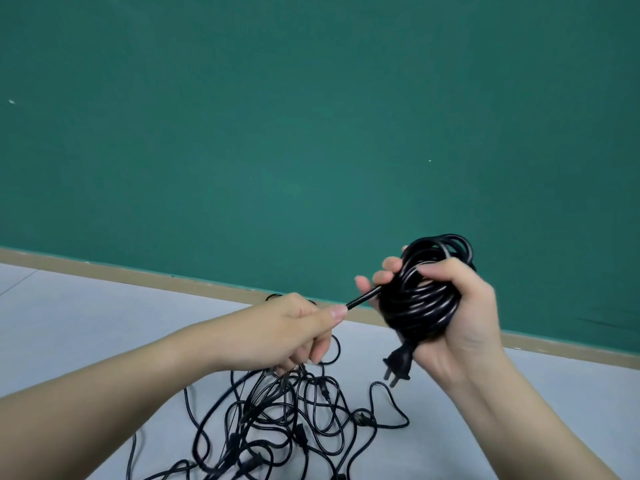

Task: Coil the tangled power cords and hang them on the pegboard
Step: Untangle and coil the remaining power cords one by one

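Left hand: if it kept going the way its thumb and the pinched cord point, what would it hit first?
The left hand points up-right along the taut cord, so it would probably meet the coil gripped in the right hand first.

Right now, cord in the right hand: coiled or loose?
Coiled: black cord is looped in the right hand, plug dangling; left hand pulls its tail taut.

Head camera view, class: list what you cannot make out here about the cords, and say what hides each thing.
- Pegboard: not in the head view.
- Tangled cords: pile cut off by the bottom edge; count unclear.
- Cord inside the left hand: hidden by curled fingers.
- Coil: its far end hidden by the right hand; only its plug shows.
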{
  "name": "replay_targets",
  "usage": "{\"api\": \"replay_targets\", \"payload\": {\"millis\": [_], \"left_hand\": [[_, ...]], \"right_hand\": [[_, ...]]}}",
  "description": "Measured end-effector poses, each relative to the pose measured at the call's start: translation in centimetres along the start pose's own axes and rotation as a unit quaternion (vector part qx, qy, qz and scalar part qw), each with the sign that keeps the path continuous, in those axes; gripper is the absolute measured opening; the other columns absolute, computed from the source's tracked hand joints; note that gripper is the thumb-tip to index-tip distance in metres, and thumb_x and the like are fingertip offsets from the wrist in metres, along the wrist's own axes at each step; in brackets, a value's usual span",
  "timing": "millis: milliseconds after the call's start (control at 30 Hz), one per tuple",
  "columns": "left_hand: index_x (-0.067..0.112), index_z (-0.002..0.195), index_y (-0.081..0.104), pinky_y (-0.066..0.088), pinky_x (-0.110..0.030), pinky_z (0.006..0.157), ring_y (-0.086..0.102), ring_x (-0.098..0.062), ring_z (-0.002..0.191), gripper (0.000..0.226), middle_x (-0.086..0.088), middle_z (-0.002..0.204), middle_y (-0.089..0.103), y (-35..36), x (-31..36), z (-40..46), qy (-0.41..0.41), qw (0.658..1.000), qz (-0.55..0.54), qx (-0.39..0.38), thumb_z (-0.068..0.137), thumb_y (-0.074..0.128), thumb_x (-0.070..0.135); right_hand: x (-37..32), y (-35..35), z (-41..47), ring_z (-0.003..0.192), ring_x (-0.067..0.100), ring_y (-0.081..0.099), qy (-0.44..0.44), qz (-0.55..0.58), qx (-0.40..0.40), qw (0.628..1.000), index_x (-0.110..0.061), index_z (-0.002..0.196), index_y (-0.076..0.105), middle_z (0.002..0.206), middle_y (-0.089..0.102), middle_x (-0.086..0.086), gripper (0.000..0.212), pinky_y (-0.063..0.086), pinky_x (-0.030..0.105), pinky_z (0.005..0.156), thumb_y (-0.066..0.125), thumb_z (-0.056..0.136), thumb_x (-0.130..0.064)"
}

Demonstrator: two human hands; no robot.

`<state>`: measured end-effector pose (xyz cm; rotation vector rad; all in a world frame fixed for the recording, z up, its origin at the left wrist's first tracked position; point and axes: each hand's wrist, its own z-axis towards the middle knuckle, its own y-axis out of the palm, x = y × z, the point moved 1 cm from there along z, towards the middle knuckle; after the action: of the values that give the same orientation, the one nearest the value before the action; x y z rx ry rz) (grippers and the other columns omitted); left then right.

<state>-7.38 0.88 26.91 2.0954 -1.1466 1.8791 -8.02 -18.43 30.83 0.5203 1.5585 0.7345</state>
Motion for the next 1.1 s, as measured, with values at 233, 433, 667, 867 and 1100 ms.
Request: {"api": "replay_targets", "payload": {"millis": [233, 433, 667, 867, 1100], "left_hand": [[0.023, 0.068, 0.048, 0.028, -0.034, 0.06, 0.029, -0.02, 0.062, 0.053, 0.005, 0.066, 0.032, -1.8, -0.5, -1.0, 0.053, 0.988, 0.141, 0.037, 0.097, 0.046, 0.068], [0.019, 0.07, 0.049, 0.032, -0.027, 0.056, 0.033, -0.008, 0.06, 0.042, 0.012, 0.063, 0.039, -1.0, 0.4, -1.2, 0.161, 0.972, 0.136, 0.102, 0.107, 0.05, 0.04], [0.02, 0.071, 0.044, 0.027, -0.021, 0.053, 0.03, -0.009, 0.056, 0.04, 0.001, 0.062, 0.034, -0.4, 2.3, -1.6, 0.274, 0.925, 0.157, 0.21, 0.101, 0.046, 0.046], [0.017, 0.073, 0.055, 0.034, -0.028, 0.058, 0.039, -0.019, 0.061, 0.043, -0.005, 0.065, 0.045, -0.3, 2.5, -1.2, 0.267, 0.934, 0.115, 0.206, 0.098, 0.049, 0.051], [0.024, 0.07, 0.06, 0.033, -0.034, 0.058, 0.039, -0.028, 0.065, 0.041, -0.012, 0.067, 0.046, 0.3, 2.4, -1.2, 0.223, 0.955, 0.083, 0.175, 0.091, 0.054, 0.058]], "right_hand": [[-3.8, -3.2, 1.1, 0.066, 0.024, 0.052, -0.061, 0.0, 0.085, 0.995, -0.011, 0.085, 0.049, 0.08, 0.055, 0.01, 0.013, 0.05, 0.034, 0.063, 0.058, 0.092, -0.017], [-3.3, -3.6, 1.2, 0.067, 0.023, 0.052, -0.053, -0.088, 0.103, 0.989, -0.013, 0.084, 0.052, 0.079, 0.055, 0.008, 0.017, 0.049, 0.034, 0.06, 0.067, 0.087, -0.02], [-1.7, -2.7, 0.4, 0.066, 0.022, 0.057, 0.018, -0.198, 0.045, 0.979, -0.013, 0.083, 0.064, 0.085, 0.06, 0.011, 0.036, 0.052, 0.033, 0.055, 0.091, 0.067, -0.029], [0.5, -1.7, -0.6, 0.069, 0.015, 0.061, 0.056, -0.359, -0.08, 0.928, -0.014, 0.087, 0.065, 0.078, 0.063, 0.003, 0.078, 0.053, 0.033, 0.065, 0.099, 0.035, -0.062], [2.4, -1.1, -1.2, 0.064, 0.015, 0.045, 0.057, -0.52, -0.114, 0.845, -0.014, 0.085, 0.048, 0.072, 0.044, 0.001, 0.039, 0.041, 0.035, 0.062, 0.08, 0.065, -0.025]]}}
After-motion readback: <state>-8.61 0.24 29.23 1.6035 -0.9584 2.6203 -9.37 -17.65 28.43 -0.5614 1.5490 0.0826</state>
